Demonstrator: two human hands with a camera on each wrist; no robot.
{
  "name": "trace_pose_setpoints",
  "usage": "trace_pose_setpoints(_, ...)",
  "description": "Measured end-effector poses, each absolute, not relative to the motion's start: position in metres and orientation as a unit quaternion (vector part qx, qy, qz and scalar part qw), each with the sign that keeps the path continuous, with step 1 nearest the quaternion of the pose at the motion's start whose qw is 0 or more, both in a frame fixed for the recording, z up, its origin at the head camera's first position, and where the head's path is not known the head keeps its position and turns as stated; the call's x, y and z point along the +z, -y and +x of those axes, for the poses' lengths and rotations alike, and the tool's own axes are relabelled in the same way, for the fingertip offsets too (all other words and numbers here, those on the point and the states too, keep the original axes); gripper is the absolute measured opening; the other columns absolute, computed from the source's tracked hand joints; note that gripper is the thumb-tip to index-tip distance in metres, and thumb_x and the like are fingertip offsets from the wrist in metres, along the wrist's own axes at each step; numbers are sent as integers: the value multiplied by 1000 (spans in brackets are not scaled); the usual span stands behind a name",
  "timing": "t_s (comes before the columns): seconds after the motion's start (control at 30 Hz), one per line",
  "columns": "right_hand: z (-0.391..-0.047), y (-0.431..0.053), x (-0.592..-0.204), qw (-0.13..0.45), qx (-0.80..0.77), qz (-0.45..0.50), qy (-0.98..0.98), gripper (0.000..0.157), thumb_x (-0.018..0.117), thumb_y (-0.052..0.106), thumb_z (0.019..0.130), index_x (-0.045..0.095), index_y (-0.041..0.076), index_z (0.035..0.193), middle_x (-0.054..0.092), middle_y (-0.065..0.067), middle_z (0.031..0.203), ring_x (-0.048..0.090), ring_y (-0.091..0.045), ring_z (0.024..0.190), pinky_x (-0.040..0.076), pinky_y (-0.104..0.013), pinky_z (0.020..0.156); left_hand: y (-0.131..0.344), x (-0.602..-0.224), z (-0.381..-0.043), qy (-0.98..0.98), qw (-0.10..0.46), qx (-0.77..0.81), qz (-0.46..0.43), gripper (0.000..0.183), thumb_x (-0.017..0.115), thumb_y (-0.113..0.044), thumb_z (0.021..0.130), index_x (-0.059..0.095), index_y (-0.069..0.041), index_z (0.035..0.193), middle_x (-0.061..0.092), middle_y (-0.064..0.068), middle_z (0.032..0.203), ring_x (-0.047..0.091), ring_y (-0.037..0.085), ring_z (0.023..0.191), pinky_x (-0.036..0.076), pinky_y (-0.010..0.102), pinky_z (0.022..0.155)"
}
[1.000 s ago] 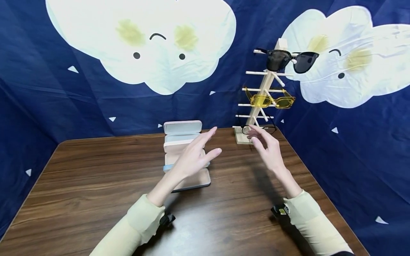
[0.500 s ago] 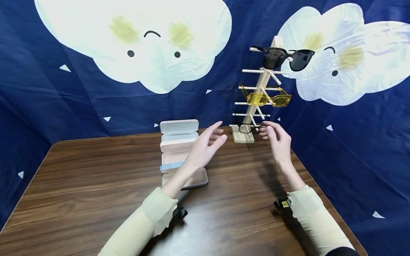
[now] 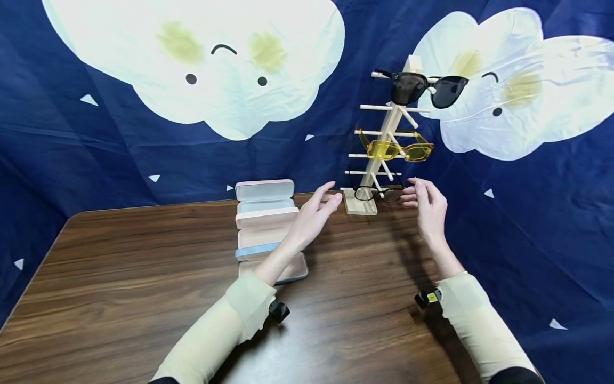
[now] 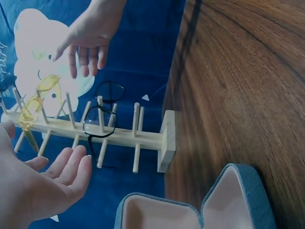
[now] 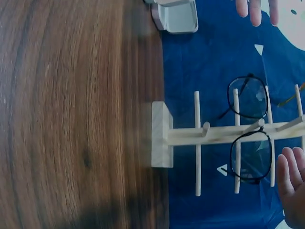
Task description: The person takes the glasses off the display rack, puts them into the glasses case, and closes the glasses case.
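Observation:
Black-framed glasses (image 3: 363,193) hang low on a wooden display stand (image 3: 361,206) at the back right of the table. My left hand (image 3: 314,216) is held left of the stand, its fingers loosely bent around nothing. On the other side, my right hand (image 3: 428,208) has its relaxed fingertips close to the glasses' right end. In the right wrist view both lenses of the glasses (image 5: 250,157) rest across the stand's pegs, between the two hands. From the left wrist view, my left hand (image 4: 57,186) is palm up, below the glasses (image 4: 100,121).
Yellow-tinted glasses (image 3: 384,150) and black sunglasses (image 3: 408,88) sit higher on the stand. Several open glasses cases (image 3: 267,219) are lined up front to back on the wooden table (image 3: 144,277), partly behind my left forearm. A blue cloth with clouds (image 3: 268,69) hangs behind.
My left hand has moved right and slightly up toward the stand. My right hand has shifted right, from in front of the black-framed glasses to beside them. The head view has turned slightly.

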State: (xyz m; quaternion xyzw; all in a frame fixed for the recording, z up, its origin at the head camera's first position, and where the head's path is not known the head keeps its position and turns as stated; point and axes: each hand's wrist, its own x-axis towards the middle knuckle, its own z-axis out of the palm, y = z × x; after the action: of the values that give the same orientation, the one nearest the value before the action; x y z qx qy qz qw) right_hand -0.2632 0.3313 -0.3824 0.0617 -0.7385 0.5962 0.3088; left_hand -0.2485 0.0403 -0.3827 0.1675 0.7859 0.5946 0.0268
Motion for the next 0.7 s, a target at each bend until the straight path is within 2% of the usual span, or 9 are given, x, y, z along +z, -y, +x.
trace_pose_setpoints(0.23, -277, -346, -377, 290, 609, 19, 738, 32, 57, 29, 106, 72, 1, 113, 75, -2, 85, 72, -9, 72, 60, -20, 63, -52, -386, -264, -768, 57, 620, 153, 59, 49, -57, 104, 41, -31, 156, 65, 5, 138, 66, 25, 123, 54, 45, 103)
trace_pose_setpoints(0.43, -277, -350, -366, 276, 619, -22, 735, 37, 59, 26, 105, 69, -9, 116, 75, -2, 82, 73, -14, 73, 62, -23, 64, -63, -389, -279, -748, 104, 645, 113, 63, 48, -57, 104, 40, -22, 157, 64, 12, 141, 67, 29, 123, 54, 47, 105)
trace_pose_setpoints(0.57, -275, -351, -362, 262, 611, -35, 746, 41, 60, 27, 104, 67, -11, 117, 75, 3, 80, 74, -14, 74, 61, -21, 63, -69, -392, -291, -718, 133, 677, 93, 63, 48, -53, 106, 40, -16, 156, 61, 18, 141, 64, 36, 124, 52, 50, 108)
trace_pose_setpoints(0.7, -280, -354, -361, 242, 609, -52, 754, 30, 61, 29, 103, 73, 3, 107, 73, 10, 75, 74, -12, 72, 60, -18, 62, -76, -394, -300, -694, 155, 699, 82, 62, 47, -50, 106, 41, -12, 155, 60, 20, 138, 61, 41, 127, 50, 51, 109)
